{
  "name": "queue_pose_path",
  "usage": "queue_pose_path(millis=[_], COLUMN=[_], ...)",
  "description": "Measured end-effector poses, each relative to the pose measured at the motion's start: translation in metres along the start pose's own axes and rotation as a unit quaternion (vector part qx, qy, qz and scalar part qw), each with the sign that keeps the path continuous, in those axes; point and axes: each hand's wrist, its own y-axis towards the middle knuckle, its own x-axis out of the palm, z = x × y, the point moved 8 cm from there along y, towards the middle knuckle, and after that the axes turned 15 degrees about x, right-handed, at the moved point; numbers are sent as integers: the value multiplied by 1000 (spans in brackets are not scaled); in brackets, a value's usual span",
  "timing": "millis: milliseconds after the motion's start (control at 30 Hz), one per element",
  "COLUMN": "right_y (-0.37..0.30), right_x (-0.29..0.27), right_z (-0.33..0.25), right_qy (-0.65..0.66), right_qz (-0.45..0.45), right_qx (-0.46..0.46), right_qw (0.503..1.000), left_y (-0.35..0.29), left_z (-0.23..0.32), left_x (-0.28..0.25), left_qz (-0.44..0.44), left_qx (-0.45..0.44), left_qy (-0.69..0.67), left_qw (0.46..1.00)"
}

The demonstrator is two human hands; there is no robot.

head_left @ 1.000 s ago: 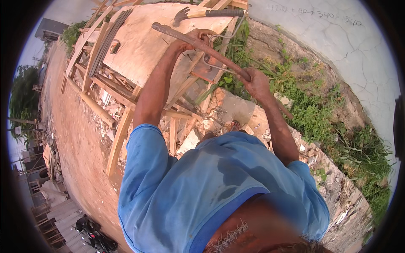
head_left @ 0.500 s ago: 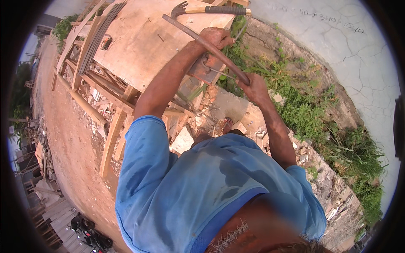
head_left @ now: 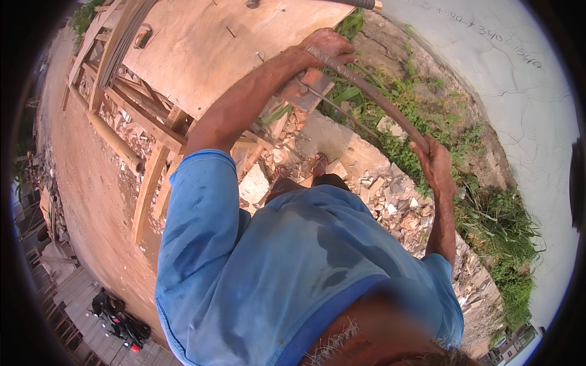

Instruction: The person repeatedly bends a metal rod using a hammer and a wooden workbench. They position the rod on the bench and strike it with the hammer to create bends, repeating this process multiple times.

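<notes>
My right hand (head_left: 437, 163) is closed on the lower end of a long brown metal bar (head_left: 378, 97), out to my right. The bar's far end crosses in front of my left wrist. My left hand (head_left: 328, 45) is at the board's right edge with its fingers curled; what they hold is hidden. Below it, a small metal-faced block (head_left: 310, 85) with pegs is fixed beside the board. A thin steel rod (head_left: 345, 113) runs from the block down to the right, over the weeds. Nails (head_left: 230, 32) stick up from the plywood board (head_left: 189, 67).
An orange tape measure (head_left: 143, 36) and a bundle of thin rods (head_left: 125, 46) lie at the board's left. A hammer handle (head_left: 348, 2) shows at the top edge. Rubble (head_left: 400, 204) covers the ground by my feet; weeds (head_left: 488, 213) grow along the pale wall (head_left: 519, 104).
My right hand has swung the bar outward to the right and lower. The thin rod now extends farther right past the block. The view has shifted, so the hammer's head has left the picture.
</notes>
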Motion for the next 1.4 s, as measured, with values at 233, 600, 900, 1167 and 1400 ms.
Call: queue_pose_path(millis=[233,600,900,1167,1400], right_y=[8,138,214,227,205], right_x=[-14,-37,-29,-18,-10], right_z=[53,-4,-73,-76,-39], right_qy=[-123,-224,-270,-238,-222], right_qz=[-47,-50,25,42,67], right_qx=[-22,-188,-331,-349,-302], right_qw=[991,955,904,905,925], left_y=[-1,2,-1,-1,4], left_z=[-1,-1,7,5,5], left_x=[0,-1,-9,-5,4], left_qz=[16,31,31,26,21], left_qx=[-45,-30,-47,-48,-21], left_qy=[-8,-12,-30,-32,-29], left_qw=[999,999,998,998,999])
